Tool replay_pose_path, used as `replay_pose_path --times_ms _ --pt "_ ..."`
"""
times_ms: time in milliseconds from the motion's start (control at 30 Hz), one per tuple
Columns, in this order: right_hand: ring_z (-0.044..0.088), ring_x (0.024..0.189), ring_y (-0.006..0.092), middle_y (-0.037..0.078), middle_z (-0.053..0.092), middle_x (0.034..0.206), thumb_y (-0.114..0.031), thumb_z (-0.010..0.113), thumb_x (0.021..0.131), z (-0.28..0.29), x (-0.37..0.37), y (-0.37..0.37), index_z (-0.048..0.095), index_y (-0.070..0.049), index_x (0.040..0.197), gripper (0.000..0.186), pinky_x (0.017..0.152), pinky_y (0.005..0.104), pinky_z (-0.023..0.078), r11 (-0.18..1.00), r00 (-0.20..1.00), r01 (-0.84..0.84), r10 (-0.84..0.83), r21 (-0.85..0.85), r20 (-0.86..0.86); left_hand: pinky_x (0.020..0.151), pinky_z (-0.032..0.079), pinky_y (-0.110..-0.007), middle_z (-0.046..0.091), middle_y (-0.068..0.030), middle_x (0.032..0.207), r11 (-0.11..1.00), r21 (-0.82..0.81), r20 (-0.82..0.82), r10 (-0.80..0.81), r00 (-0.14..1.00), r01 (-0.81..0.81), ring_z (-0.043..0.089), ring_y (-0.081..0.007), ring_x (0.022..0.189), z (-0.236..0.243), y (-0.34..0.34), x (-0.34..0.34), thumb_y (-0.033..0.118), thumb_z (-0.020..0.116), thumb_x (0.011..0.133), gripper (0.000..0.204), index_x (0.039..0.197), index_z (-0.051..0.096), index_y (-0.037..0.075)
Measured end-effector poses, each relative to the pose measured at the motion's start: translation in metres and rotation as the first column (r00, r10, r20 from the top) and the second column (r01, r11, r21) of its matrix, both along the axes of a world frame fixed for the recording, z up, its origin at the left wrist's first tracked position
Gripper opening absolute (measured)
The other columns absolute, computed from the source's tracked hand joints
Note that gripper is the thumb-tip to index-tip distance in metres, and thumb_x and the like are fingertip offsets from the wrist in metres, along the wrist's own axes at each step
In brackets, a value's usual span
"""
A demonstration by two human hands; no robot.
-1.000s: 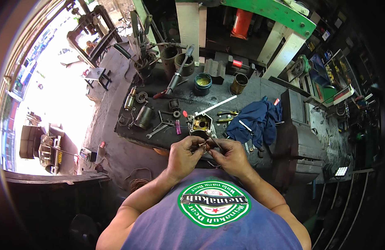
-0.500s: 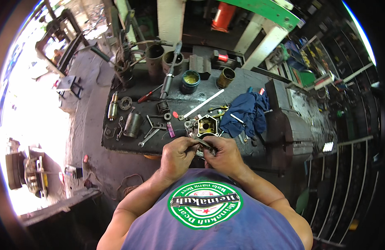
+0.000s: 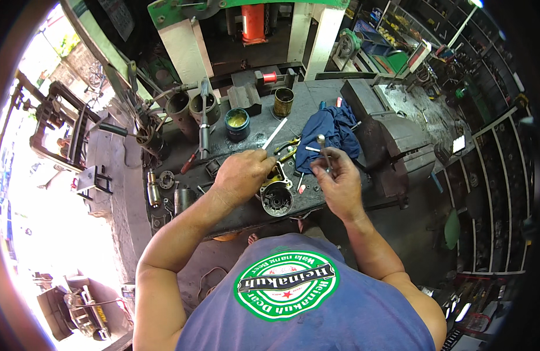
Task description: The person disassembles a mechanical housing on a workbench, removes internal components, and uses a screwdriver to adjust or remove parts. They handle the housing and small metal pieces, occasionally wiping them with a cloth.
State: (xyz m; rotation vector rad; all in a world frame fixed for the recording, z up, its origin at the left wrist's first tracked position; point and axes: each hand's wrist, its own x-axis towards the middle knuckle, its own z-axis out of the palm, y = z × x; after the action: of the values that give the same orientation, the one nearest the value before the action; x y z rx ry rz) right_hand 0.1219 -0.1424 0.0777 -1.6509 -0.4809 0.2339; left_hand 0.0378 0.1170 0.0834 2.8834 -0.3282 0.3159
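A metal housing (image 3: 277,200) lies at the near edge of the workbench, its round opening facing up and its yellowish cavity partly covered by my left hand (image 3: 242,176). That hand's fingers are bent and pressed together over the housing's far left side; what they grip is hidden. Just beyond them, a flat white strip (image 3: 275,133) runs to my fingers. My right hand (image 3: 342,182), raised to the right of the housing, pinches a slim metal tool with a rounded silver head (image 3: 321,140) pointing away. Behind this tool lies a crumpled blue cloth (image 3: 317,130).
At the back stand a blue tub of yellowish grease (image 3: 237,124), a brown can (image 3: 283,102) and metal cylinders (image 3: 178,110). A starter-like metal part (image 3: 153,188) and a red-handled screwdriver (image 3: 188,163) lie left. A heavy vise (image 3: 387,146) borders the right side.
My hands have parted from the small dark piece they held together. My left hand has moved forward over the housing; my right has moved right and now holds a metal tool. The view has shifted.
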Motion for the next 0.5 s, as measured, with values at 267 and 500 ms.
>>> replay_pose_path --times_ms 267,500 --pt "0.067 0.097 0.0066 0.006 0.075 0.114 0.002 0.074 0.104 -0.029 0.015 -0.056 0.064 0.002 0.138 0.035 0.081 0.0236 0.055 0.997 0.996 0.074 -0.073 0.015 -0.059 0.073 0.058 -0.045 0.064 -0.0049 0.091 0.973 0.140 0.091 -0.197 0.976 0.184 0.070 -0.0271 0.086 0.006 0.000 0.020 0.019 0.077 0.088 0.023 0.110 0.077 0.012" --pt "0.068 0.099 0.0077 0.007 0.074 0.114 -0.001 0.075 0.104 -0.040 0.031 -0.075 0.066 0.004 0.136 0.034 0.083 0.0243 0.056 0.998 0.991 0.038 -0.031 0.048 -0.132 0.074 0.061 -0.042 0.075 -0.0049 0.098 0.974 0.018 0.166 -0.227 0.960 0.228 0.076 -0.0266 0.086 -0.007 -0.003 0.022 0.021 0.084 0.086 0.028 0.112 0.078 0.013"
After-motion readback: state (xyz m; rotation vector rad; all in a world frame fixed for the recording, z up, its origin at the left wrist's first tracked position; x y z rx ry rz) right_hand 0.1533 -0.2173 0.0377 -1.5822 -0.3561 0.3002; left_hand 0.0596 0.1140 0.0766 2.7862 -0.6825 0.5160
